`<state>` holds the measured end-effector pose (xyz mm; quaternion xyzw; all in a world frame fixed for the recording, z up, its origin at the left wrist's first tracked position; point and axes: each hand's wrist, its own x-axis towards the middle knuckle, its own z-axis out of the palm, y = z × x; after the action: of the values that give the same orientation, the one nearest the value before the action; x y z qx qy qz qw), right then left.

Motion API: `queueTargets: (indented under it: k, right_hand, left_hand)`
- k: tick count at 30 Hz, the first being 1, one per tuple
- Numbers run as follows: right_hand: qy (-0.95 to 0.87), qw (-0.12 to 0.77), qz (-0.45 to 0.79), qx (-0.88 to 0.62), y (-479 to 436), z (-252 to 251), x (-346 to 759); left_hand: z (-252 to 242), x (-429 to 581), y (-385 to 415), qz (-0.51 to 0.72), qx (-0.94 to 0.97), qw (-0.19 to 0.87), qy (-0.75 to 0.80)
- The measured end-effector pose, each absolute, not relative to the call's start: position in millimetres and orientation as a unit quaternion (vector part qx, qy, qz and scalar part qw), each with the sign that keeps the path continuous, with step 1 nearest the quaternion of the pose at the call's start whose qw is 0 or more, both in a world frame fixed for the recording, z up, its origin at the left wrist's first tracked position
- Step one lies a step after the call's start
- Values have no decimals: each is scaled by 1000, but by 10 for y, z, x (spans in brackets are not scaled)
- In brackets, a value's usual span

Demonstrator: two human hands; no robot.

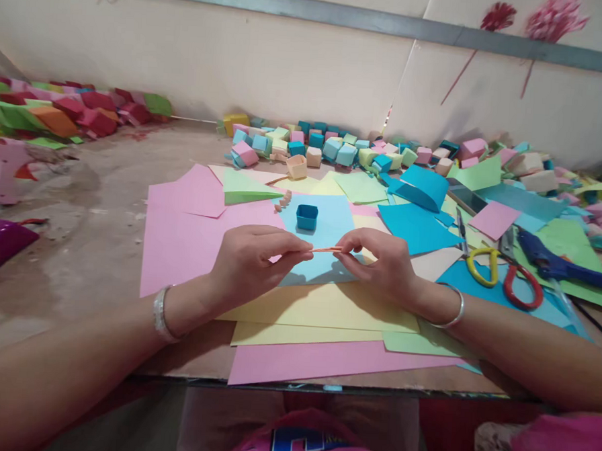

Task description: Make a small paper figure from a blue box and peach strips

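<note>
Head view: I observe an orange strip (324, 249) held above a blue sheet (334, 217). Left hand (259, 255) pinches one end, right hand (380, 260) the other, presumably to steady it. Just beyond sits a teal box (307, 218), open side up. Scissors (494, 266) and glue gun (541, 257) lie rightward, apparently for easy reach. Boxes (315, 140) line the counter's (105, 195) back.

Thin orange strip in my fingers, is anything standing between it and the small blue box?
Nothing visible stands between the orange strip and the blue box, which sits just beyond on the light-blue sheet.
</note>
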<state>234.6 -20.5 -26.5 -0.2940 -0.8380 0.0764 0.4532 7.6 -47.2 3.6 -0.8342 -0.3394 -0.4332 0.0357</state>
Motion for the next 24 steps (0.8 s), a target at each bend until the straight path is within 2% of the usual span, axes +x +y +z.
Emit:
queueTargets:
  k: [8,13,19,24]
  right_hand:
    - [-830,463,111,-291,-229,-196,2362]
    - [-852,450,59,-261,-210,-186,2349]
    - [-890,380,59,-246,-135,-267,2358]
    - [-885,408,29,-222,-116,-296,2368]
  left_hand:
    - [80,64,-470,-437,-814,-23,-382]
    - [51,85,-453,-441,-797,-82,-404]
    - [-40,59,-357,-387,-873,-21,-295]
    - [-25,34,-334,-437,-826,-23,-356]
